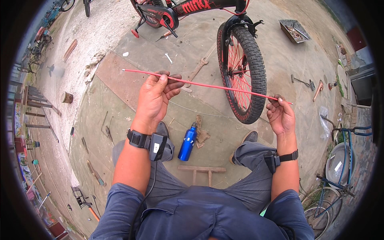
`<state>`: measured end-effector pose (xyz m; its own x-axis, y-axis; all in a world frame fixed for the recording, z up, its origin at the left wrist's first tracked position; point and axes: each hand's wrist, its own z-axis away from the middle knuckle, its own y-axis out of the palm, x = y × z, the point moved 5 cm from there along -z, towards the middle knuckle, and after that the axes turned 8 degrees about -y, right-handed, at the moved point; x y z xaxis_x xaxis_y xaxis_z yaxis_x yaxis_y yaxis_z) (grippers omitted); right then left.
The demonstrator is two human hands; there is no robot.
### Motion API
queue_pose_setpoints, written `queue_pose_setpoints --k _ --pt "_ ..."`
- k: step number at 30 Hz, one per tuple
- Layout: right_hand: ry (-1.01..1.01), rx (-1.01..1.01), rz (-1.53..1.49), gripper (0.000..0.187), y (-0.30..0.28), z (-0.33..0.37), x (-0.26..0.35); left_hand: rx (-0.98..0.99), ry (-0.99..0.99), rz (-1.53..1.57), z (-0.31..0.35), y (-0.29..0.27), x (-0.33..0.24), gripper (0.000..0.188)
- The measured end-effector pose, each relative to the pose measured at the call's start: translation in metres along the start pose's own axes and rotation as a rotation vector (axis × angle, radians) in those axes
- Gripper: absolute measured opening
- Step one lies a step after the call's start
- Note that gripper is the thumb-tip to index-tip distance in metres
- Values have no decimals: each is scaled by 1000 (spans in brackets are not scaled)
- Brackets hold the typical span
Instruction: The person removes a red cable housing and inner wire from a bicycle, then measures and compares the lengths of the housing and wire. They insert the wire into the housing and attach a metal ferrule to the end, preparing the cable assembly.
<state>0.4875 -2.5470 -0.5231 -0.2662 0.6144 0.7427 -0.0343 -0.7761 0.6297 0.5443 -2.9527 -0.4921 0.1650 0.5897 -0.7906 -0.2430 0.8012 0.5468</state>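
Observation:
A thin red brake cable housing (226, 87) with pale metallic tips stretches nearly straight across in front of me, sloping slightly down to the right. My left hand (154, 98) pinches it between thumb and fingers, leaving a short length past the hand on the left. Near the other end, my right hand (281, 116) grips it with the fingertips, and a small tip sticks out beyond. Just behind the housing stands the front wheel (252, 64) of a black and red bicycle (216, 5), with red spokes and a knobby tyre. Neither hand touches the wheel.
A blue bottle (187, 143) lies between my feet beside a brown rag (203, 132). Wrenches (197, 73), a hammer (319, 90) and a wire brush (95, 173) are scattered around. A metal tray (295, 31) sits far right; a blue bicycle (347, 156) is at the right edge.

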Motion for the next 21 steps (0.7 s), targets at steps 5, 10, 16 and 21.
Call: queue_pose_setpoints --k 5,10,16,21 --pt "1 -6 3 21 0 0 0 -24 2 -3 0 0 0 18" --pt "30 -7 10 12 0 -2 -1 -101 8 -53 -1 -1 2 16" --pt "16 -14 60 14 -1 -2 -2 -130 19 -82 -1 -1 1 19" --pt "10 -13 102 17 -1 -3 -3 -151 28 -95 -1 -2 0 21"
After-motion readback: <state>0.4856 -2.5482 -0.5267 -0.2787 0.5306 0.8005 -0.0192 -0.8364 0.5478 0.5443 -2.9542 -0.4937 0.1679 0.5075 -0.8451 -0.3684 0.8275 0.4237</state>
